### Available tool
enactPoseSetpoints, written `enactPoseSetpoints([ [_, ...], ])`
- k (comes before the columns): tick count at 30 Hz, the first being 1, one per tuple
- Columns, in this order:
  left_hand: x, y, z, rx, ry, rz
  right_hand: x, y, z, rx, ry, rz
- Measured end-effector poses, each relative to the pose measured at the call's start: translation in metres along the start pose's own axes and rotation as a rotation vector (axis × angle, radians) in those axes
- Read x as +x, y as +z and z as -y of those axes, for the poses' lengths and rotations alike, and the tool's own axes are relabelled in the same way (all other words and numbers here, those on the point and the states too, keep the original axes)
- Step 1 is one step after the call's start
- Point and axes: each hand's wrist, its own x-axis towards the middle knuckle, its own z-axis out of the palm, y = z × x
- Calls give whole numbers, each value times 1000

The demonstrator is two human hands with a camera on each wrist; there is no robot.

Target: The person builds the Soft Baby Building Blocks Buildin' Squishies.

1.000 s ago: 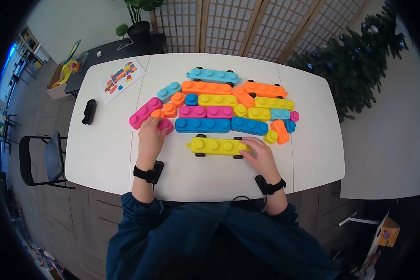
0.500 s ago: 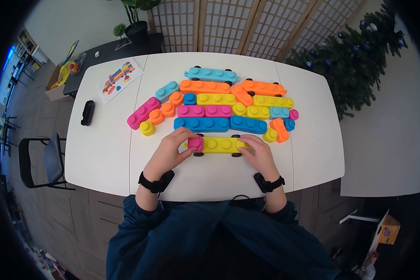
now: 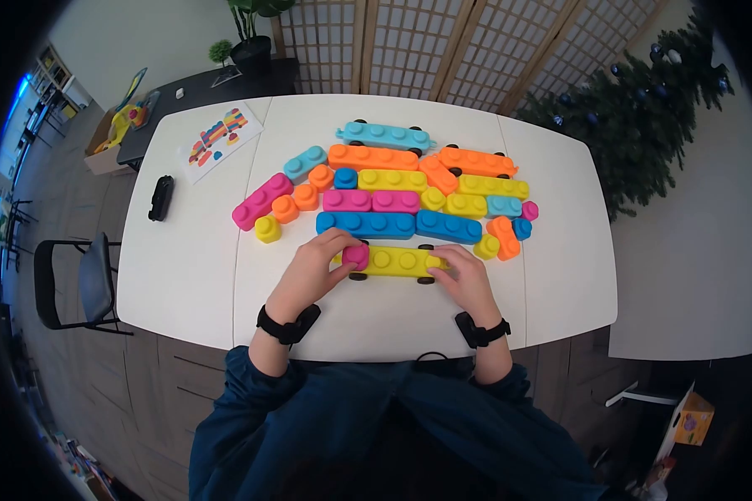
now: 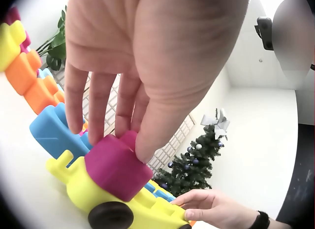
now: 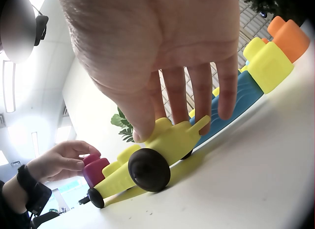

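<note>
A yellow wheeled toy block base [image 3: 395, 261] with round studs and black wheels stands on the table in front of me. On its left end sits a magenta block [image 4: 118, 165], pinched between the thumb and fingers of my left hand [image 3: 313, 265]. My right hand [image 3: 464, 277] grips the base's right end, thumb on the near side and fingers on the far side, as the right wrist view shows. Just beyond the base lie two long blue blocks [image 3: 365, 224].
Several rows of coloured blocks, among them orange ones [image 3: 373, 157], spread behind the base. A light-blue wheeled base [image 3: 386, 135] stands at the back. A loose yellow block [image 3: 267, 229] lies left. A printed picture sheet [image 3: 224, 140] and a black object [image 3: 161, 199] lie farther left.
My left hand has carried the magenta block from the left pile rightward onto the left end of the yellow base. The yellow block at left came into view. My right hand stays on the base.
</note>
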Motion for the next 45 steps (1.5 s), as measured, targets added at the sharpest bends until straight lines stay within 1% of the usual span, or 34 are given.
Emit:
enactPoseSetpoints([
  [3, 1, 0, 0, 6, 6, 5, 1, 0, 1, -8, 12, -4],
  [5, 1, 1, -2, 17, 14, 11, 1, -1, 1, -24, -16, -11],
  [8, 2, 3, -3, 57, -12, 8, 1, -2, 1, -28, -23, -18],
  [10, 2, 5, 0, 89, 24, 21, 1, -1, 0, -17, -24, -22],
  [16, 1, 7, 0, 103, 31, 2, 1, -2, 0, -27, -39, -25],
  [17, 1, 4, -2, 102, 29, 4, 1, -1, 0, -43, -47, -21],
  [19, 0, -3, -5, -12, -30, -26, 0, 0, -1, -60, -54, -26],
  [20, -1, -8, 0, -12, -30, -26, 0, 0, -1, -80, -63, -34],
  [22, -6, -24, 16, -18, -170, -212, -2, -1, 1, -88, -56, -57],
  [23, -8, -33, 25, -19, -169, -211, -3, -2, 2, -96, -48, -78],
  [25, -14, -52, 45, 160, -243, -391, -6, -5, 2, -72, -26, -69],
  [26, -18, -60, 53, 162, -243, -390, -7, -7, 1, -47, -4, -60],
  [28, -25, -72, 65, 297, -342, -469, -8, -8, 0, -40, 10, -60],
  [30, -28, -77, 70, 319, -346, -472, -9, -8, -1, -34, 25, -59],
  [32, -29, -79, 69, 276, -410, -412, -9, -8, 0, -10, 39, -46],
  [33, -29, -79, 71, 277, -411, -412, -9, -7, -2, -9, 39, -45],
  [35, -30, -76, 78, 348, -297, -432, -9, -6, -4, 1, 35, -39],
  [36, -28, -76, 84, 347, -297, -432, -9, -6, -4, 0, 34, -39],
  [38, -22, -78, 103, 546, -256, -528, -9, -6, -2, 10, 39, -33],
  [39, -22, -80, 112, 545, -256, -527, -10, -6, -3, 10, 40, -32],
  [41, -20, -88, 122, 505, -339, -367, -9, -5, -3, -8, 33, -30],
  [42, -19, -91, 127, 506, -337, -368, -8, -6, -3, -7, 32, -33],
  [44, -16, -98, 127, 398, -415, -301, -8, -8, 0, 0, 27, -30],
  [45, -17, -98, 133, 399, -414, -299, -8, -7, -1, 1, 29, -32],
])
